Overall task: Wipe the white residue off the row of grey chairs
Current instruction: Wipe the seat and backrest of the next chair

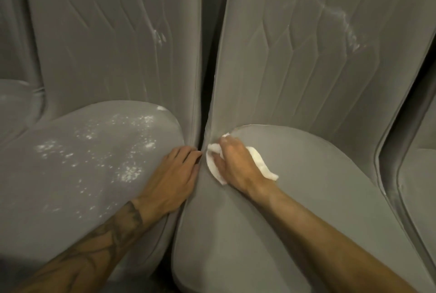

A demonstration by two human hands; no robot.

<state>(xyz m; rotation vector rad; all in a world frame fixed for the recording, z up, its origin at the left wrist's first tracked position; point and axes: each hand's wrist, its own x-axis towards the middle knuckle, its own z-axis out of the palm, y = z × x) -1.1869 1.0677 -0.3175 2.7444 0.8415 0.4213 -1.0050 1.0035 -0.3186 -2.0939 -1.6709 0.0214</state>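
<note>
Though crumpled, cloth (260, 164) under right hand (238, 169)

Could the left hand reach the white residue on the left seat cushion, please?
Probably yes: the left hand rests on that seat cushion, nothing lies between it and the white residue; the right hand holds the cloth.

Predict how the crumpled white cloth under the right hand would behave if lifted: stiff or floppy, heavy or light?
Probably floppy: the crumpled white cloth bunches and folds around the right hand. Likely light, since its edges look thin.
</note>
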